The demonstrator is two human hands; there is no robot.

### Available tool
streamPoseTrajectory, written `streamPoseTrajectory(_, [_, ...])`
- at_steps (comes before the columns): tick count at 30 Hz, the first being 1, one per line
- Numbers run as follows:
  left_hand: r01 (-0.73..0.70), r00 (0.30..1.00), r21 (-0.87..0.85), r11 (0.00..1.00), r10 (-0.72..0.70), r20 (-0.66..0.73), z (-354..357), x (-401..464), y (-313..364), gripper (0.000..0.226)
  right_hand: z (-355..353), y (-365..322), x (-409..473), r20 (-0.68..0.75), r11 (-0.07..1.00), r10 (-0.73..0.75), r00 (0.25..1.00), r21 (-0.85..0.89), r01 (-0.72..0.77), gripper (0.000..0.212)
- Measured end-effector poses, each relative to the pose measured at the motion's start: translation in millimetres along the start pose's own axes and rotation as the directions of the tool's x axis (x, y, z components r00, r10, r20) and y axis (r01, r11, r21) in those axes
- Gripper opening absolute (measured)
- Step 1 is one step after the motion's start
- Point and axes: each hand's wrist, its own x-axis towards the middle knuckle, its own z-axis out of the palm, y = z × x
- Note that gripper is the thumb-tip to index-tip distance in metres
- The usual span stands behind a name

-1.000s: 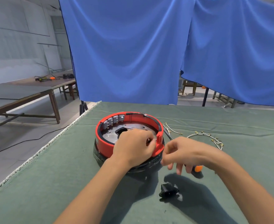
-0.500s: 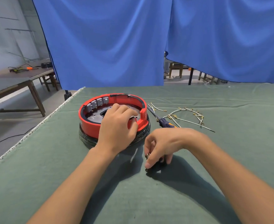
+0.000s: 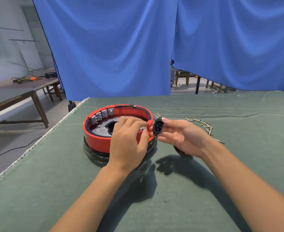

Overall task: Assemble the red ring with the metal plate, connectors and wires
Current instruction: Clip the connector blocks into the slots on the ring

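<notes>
The red ring (image 3: 97,139) sits on a black base on the green cloth, with a metal plate (image 3: 101,129) inside and several grey connectors (image 3: 102,113) along its far-left inner wall. My left hand (image 3: 129,141) rests over the ring's near-right rim, fingers curled on the edge. My right hand (image 3: 179,136) pinches a black power socket connector (image 3: 157,126) and holds it up just right of the ring, its pins facing me. A bundle of wires with gold terminals (image 3: 203,125) lies on the cloth behind my right hand.
The green-covered table (image 3: 54,190) ends at a frayed left edge (image 3: 37,144). A blue curtain (image 3: 121,47) hangs behind it. A dark tool handle (image 3: 179,151) shows under my right hand. Wooden tables (image 3: 20,94) stand at the left.
My right hand has picked the black connector off the cloth and lifted it up beside the ring's right edge. My left hand has stayed on the ring.
</notes>
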Motion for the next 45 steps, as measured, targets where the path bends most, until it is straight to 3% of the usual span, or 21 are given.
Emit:
streamPoseTrajectory(6, [0.02, 0.987, -0.027, 0.999, -0.015, 0.161, 2, -2, 4, 0.044, 1, 1, 2, -0.001, 0.996, 0.001, 1.0, 0.091, -0.001, 0.025])
streamPoseTrajectory(13, [-0.007, 0.987, -0.008, 1.0, 0.008, 0.161, 3, -2, 0, 0.038, 4, 2, 0, -0.07, 0.998, 0.01, 0.997, 0.067, -0.005, 0.018])
streamPoseTrajectory(17, [-0.028, 0.991, -0.02, 0.999, 0.031, 0.13, 2, 1, 0, 0.038, 13, 3, 4, -0.189, 0.997, -0.075, 0.979, -0.004, 0.075, 0.024])
streamPoseTrajectory(20, [0.093, 0.992, 0.013, 0.996, -0.093, 0.09, -3, 4, -8, 0.041, 15, 2, 5, -0.277, 0.988, -0.129, 0.952, 0.051, 0.148, 0.031])
streamPoseTrajectory(24, [0.173, 0.954, 0.326, 0.929, -0.24, 0.179, -3, 5, -20, 0.037, 14, 2, 3, -0.332, 0.988, -0.112, 0.937, 0.064, 0.141, 0.021])
streamPoseTrajectory(26, [0.193, 0.947, 0.327, 0.925, -0.263, 0.184, -4, 7, -25, 0.035, 15, -1, 4, -0.342, 0.987, -0.121, 0.932, 0.056, 0.149, 0.017])
streamPoseTrajectory(28, [0.237, 0.941, 0.3, 0.924, -0.295, 0.165, -8, 10, -36, 0.04, 19, -8, 7, -0.338, 0.982, -0.189, 0.922, -0.084, 0.171, 0.014])
streamPoseTrajectory(33, [0.236, 0.945, 0.259, 0.936, -0.284, 0.164, -21, 15, -65, 0.037, 38, -15, 24, -0.172, 0.799, -0.383, 0.908, -0.555, 0.232, 0.015])
streamPoseTrajectory(36, [0.211, 0.963, 0.196, 0.958, -0.238, 0.125, -21, 13, -69, 0.038, 51, -10, 39, -0.087, 0.728, -0.361, 0.928, -0.648, 0.223, 0.006])
streamPoseTrajectory(39, [0.287, 0.957, 0.278, 0.917, -0.284, -0.05, -19, 9, -70, 0.034, 54, -7, 52, -0.042, 0.651, -0.271, 0.962, -0.744, 0.151, 0.017])
streamPoseTrajectory(42, [0.357, 0.934, 0.356, 0.864, -0.336, -0.122, -12, 9, -68, 0.032, 47, -17, 61, 0.026, 0.442, -0.292, 0.956, -0.883, 0.159, 0.026])
streamPoseTrajectory(45, [0.372, 0.928, 0.307, 0.876, -0.354, -0.116, -7, 9, -70, 0.036, 47, -27, 63, 0.104, 0.283, -0.313, 0.944, -0.939, 0.197, 0.034])
